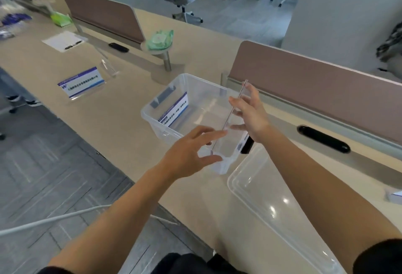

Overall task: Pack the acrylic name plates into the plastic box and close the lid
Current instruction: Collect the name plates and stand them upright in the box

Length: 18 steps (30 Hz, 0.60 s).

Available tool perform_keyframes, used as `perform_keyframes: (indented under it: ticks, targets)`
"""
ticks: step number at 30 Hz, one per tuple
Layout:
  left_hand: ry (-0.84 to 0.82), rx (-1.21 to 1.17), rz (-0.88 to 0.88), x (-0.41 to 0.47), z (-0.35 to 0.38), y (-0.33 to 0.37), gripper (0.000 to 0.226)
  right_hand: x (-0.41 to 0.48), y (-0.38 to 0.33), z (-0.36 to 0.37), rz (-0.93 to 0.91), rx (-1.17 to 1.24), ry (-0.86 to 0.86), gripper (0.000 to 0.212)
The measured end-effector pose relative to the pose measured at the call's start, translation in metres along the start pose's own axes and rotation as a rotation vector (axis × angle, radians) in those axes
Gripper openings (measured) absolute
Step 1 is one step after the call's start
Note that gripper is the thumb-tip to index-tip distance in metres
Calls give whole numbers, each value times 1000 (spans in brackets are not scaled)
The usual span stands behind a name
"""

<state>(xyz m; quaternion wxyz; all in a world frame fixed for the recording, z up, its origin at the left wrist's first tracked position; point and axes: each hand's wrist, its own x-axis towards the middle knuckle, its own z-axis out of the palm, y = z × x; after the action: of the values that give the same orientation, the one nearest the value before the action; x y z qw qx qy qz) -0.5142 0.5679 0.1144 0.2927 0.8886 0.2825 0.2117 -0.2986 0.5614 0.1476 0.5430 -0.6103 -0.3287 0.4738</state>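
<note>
Right hand pinches a clear plate edge-up over the box, long axis running 1 to 7 o'clock. The left hand, fingers spread and gripping nothing, sits at its near end. The plate is thin, almost invisible. A printed plate leans inside the box's 9 o'clock wall.

The beige desk carries a clear plastic box, its lid just beside it, a labelled name plate, an empty acrylic stand and a paper sheet.
</note>
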Motion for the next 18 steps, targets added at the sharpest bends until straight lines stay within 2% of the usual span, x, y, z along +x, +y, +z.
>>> perform_keyframes:
  ticks: [6, 15, 18]
  targets:
    - [-40, -21, -33, 37, -36, -61, 62, 58, 7, 34, 47, 81, 110, 80]
    - [-239, -69, 125, 87, -89, -168, 63, 114, 4, 98, 116, 56, 330, 75]
    - [-220, -248, 127, 88, -104, -207, 63, 126, 6, 114, 148, -5, 382, 80]
